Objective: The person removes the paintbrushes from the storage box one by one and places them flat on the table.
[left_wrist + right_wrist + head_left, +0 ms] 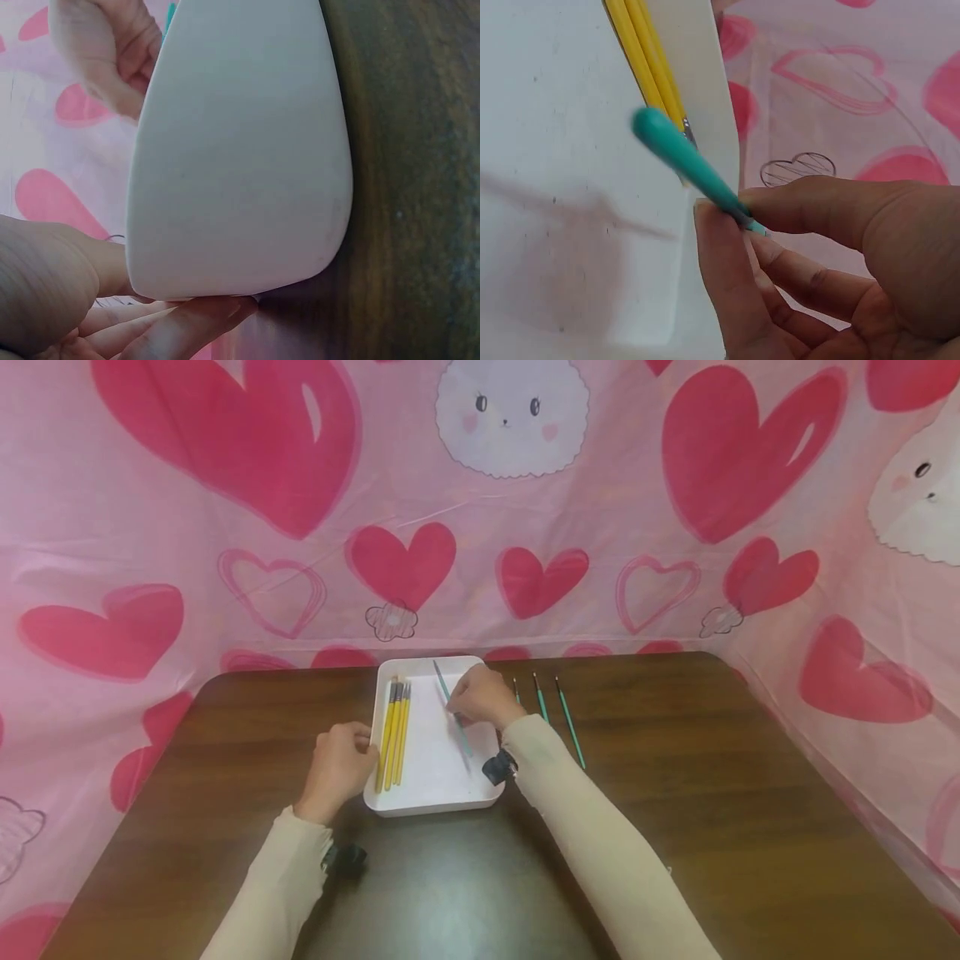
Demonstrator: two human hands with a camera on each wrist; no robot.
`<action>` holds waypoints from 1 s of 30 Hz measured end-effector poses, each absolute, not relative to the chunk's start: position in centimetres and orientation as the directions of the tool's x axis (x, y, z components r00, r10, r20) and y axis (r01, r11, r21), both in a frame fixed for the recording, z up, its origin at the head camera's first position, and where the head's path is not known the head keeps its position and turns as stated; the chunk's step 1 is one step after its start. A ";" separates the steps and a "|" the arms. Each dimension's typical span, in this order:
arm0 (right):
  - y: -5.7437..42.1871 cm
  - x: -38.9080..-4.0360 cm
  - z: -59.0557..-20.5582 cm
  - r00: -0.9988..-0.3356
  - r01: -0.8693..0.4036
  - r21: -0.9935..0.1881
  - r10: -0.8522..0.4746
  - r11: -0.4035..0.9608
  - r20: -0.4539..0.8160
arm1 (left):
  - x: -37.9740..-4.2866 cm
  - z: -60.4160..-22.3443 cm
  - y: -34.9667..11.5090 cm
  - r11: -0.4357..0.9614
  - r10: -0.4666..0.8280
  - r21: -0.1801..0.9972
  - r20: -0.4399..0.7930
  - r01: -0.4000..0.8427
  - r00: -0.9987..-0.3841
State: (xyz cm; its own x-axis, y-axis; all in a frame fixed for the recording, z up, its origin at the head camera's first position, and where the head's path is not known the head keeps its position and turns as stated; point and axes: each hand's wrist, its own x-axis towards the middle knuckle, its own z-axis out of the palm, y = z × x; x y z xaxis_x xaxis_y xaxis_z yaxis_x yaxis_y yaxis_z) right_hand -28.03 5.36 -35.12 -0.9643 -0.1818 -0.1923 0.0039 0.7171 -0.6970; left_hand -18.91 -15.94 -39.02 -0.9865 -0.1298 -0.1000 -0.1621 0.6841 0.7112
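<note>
A teal-handled paintbrush (679,157) is pinched between the thumb and fingertips of my right hand (486,695), slanting over the white tray (431,777). Its rounded handle end points toward me, and a faint shadow falls on the tray floor below. My left hand (341,768) grips the tray's left wall, thumb at the rim and fingers along the outside, as the left wrist view shows. Several yellow-handled paintbrushes (395,735) lie side by side along the tray's left side, bristle ends away from me.
Right of the tray, more teal paintbrushes (572,727) lie on the brown wooden table (675,793), one partly hidden behind the right hand. A pink cloth with hearts (405,564) hangs behind the table and along both sides.
</note>
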 end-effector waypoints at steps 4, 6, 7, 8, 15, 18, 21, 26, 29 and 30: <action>6.7 -27.6 -35.0 -0.972 -0.013 -0.737 -0.181 0.675 -0.149 | -19.0 -38.9 -15.9 0.685 -0.133 0.710 -0.101 -0.165 -0.986; 7.5 -27.4 -34.8 -0.973 -0.017 -0.753 -0.184 0.657 -0.139 | -19.0 -38.9 -15.8 0.685 -0.136 0.708 -0.105 -0.170 -0.985; 7.8 -27.3 -34.8 -0.973 -0.021 -0.758 -0.186 0.652 -0.133 | -19.0 -38.9 -15.8 0.684 -0.139 0.708 -0.110 -0.176 -0.984; 8.1 -27.3 -34.8 -0.974 -0.020 -0.765 -0.186 0.643 -0.132 | -19.0 -38.9 -15.7 0.683 -0.141 0.707 -0.115 -0.181 -0.983; 10.2 -26.9 -35.0 -0.972 0.017 -0.787 -0.175 0.616 -0.158 | -18.9 -38.8 -15.9 0.682 -0.147 0.705 -0.128 -0.194 -0.981; 11.1 -26.7 -35.4 -0.968 0.033 -0.801 -0.181 0.598 -0.175 | -18.8 -38.9 -16.0 0.688 -0.152 0.698 -0.126 -0.196 -0.980; 12.1 -26.5 -35.6 -0.962 0.055 -0.831 -0.194 0.554 -0.192 | -18.8 -39.0 -16.0 0.691 -0.149 0.697 -0.126 -0.194 -0.981; 13.9 -26.4 -35.8 -0.957 0.057 -0.851 -0.215 0.521 -0.196 | -18.9 -39.0 -15.9 0.691 -0.142 0.700 -0.114 -0.181 -0.983; 14.8 -26.4 -35.6 -0.958 0.054 -0.849 -0.211 0.525 -0.192 | -18.9 -39.0 -15.8 0.691 -0.147 0.699 -0.114 -0.185 -0.983; 15.1 -26.4 -35.5 -0.959 0.060 -0.848 -0.206 0.527 -0.196 | -18.9 -39.0 -15.8 0.691 -0.149 0.699 -0.116 -0.187 -0.982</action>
